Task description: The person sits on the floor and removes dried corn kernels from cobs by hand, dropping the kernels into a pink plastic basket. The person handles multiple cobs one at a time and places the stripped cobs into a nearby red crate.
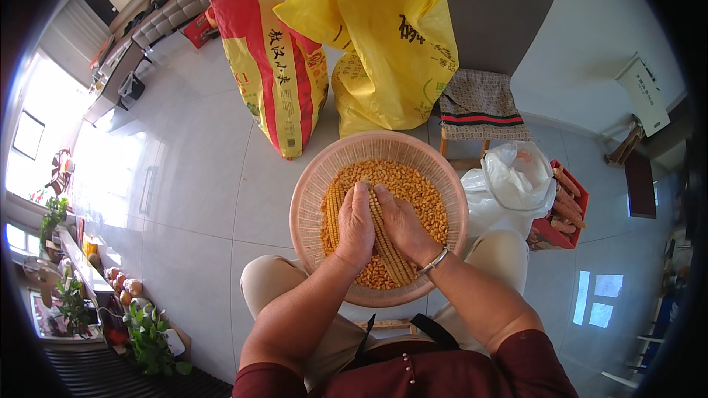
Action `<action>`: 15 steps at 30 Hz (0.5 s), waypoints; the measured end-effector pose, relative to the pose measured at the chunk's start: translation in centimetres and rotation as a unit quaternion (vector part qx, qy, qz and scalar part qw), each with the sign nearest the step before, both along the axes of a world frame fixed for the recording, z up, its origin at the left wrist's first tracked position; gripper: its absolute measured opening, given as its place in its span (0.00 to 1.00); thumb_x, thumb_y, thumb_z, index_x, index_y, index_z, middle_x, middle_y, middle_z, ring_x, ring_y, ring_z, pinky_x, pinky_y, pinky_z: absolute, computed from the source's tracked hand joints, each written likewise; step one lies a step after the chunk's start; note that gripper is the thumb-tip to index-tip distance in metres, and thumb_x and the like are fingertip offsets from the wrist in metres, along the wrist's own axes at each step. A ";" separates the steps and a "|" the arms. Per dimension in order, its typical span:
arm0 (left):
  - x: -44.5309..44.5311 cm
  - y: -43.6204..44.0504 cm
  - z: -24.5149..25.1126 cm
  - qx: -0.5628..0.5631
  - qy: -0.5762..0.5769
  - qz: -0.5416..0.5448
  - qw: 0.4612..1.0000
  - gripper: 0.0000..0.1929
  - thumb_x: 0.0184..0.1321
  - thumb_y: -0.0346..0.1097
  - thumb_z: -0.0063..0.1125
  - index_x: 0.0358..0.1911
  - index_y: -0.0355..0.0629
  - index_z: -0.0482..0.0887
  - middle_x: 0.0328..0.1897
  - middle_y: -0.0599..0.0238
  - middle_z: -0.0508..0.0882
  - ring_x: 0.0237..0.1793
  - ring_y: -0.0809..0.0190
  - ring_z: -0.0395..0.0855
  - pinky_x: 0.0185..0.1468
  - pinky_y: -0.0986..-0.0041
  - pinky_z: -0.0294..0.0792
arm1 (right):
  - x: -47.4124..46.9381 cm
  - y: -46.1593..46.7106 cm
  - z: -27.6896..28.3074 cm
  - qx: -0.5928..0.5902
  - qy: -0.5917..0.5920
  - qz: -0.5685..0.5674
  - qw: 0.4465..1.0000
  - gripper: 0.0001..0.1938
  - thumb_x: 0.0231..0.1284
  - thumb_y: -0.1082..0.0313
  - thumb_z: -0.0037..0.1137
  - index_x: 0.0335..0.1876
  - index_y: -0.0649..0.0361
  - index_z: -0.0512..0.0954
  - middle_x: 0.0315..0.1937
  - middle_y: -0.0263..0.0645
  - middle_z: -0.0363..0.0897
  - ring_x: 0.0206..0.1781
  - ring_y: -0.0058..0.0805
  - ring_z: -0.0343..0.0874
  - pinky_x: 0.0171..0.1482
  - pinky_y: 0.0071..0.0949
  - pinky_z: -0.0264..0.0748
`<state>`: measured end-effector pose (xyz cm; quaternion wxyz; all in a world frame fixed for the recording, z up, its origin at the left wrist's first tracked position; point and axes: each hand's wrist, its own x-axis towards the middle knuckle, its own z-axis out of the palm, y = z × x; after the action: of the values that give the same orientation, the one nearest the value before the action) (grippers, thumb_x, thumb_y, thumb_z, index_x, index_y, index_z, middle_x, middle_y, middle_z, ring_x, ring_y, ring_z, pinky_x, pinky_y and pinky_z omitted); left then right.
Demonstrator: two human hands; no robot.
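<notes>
A round pink plastic basket (pixel 310 177) holds a layer of loose corn kernels (pixel 426 199). Above the kernels, my left hand (pixel 355 226) and my right hand (pixel 404 224) are side by side, closed around a corn cob (pixel 387 243) that slants between them, its top under my thumbs. A metal bracelet circles my right wrist. Another yellow cob (pixel 333 213) lies on the kernels to the left of my left hand. The undersides of both hands and most fingers are hidden.
Beyond the basket stand a red and yellow printed sack (pixel 282 77) and a big yellow plastic sack (pixel 387 66). On the right are a cloth-covered stool (pixel 481 105), a white plastic bag (pixel 517 182) and a red box (pixel 572 232) of reddish cobs. Potted plants (pixel 146 337) stand lower left.
</notes>
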<state>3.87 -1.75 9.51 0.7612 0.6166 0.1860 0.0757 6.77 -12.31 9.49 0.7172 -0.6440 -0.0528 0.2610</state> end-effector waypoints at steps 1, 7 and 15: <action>0.1 0.0 0.0 -0.010 0.013 0.006 1.000 0.26 0.77 0.54 0.39 0.53 0.34 0.78 0.48 0.59 0.81 0.49 0.64 0.75 0.58 0.72 0.68 | 0.1 0.0 -0.1 0.005 -0.007 0.002 1.000 0.26 0.80 0.48 0.37 0.55 0.67 0.77 0.44 0.39 0.81 0.48 0.24 0.76 0.55 0.27 0.73; 0.4 0.5 -0.7 -0.098 0.005 0.020 0.995 0.26 0.77 0.55 0.38 0.50 0.36 0.79 0.46 0.60 0.81 0.46 0.66 0.76 0.55 0.74 0.70 | 0.6 0.0 -1.4 -0.027 -0.044 0.015 0.999 0.23 0.81 0.52 0.39 0.57 0.67 0.78 0.46 0.38 0.82 0.49 0.23 0.77 0.55 0.25 0.74; 1.8 2.5 -0.3 -0.221 0.025 0.082 0.971 0.29 0.77 0.58 0.36 0.36 0.35 0.77 0.38 0.52 0.83 0.38 0.56 0.82 0.46 0.66 0.78 | 0.9 -0.9 -1.9 -0.061 -0.097 0.064 0.991 0.24 0.79 0.50 0.42 0.60 0.65 0.75 0.48 0.42 0.81 0.51 0.27 0.79 0.56 0.27 0.73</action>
<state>5.68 0.71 9.20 0.8651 0.4170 0.2669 0.0799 7.64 -13.17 7.54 0.6501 -0.7039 -0.1475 0.2452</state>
